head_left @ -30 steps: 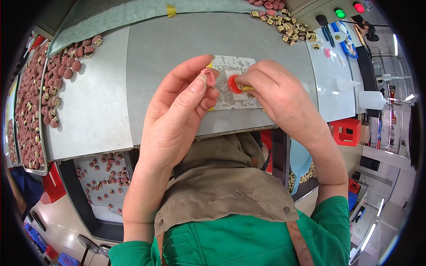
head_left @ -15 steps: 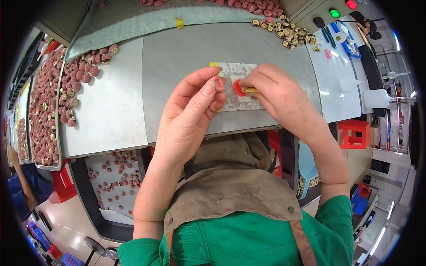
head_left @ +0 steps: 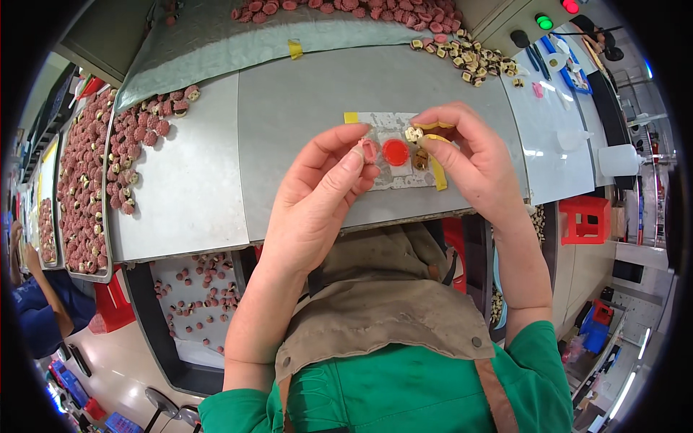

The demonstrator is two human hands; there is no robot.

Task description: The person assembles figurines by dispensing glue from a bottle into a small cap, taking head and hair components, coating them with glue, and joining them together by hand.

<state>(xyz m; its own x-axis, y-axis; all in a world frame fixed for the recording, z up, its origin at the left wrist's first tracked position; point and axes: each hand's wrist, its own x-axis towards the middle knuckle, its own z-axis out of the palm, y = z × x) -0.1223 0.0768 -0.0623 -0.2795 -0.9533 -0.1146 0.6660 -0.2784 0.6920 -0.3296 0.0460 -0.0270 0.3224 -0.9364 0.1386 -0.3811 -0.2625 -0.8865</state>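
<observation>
Smooth tabletop (head_left: 310, 86); hands (head_left: 317, 184) (head_left: 478, 162) pinch hollow pink shell (head_left: 369, 149), cream lump (head_left: 413, 134).

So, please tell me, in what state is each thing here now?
Left hand: pinching the pink piece
Pink piece: hollow side visible
Right hand: pinching the cream piece
Cream piece: held
Red dish: uncovered
Green light: lit
Red light: lit
Large left tray: crowded
Dark lower tray: sparsely filled

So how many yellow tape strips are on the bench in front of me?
3 visible: one strip on the green cloth, one strip at the upper-left corner of the white board, one strip along its right edge. Your left hand may hide another.
</observation>
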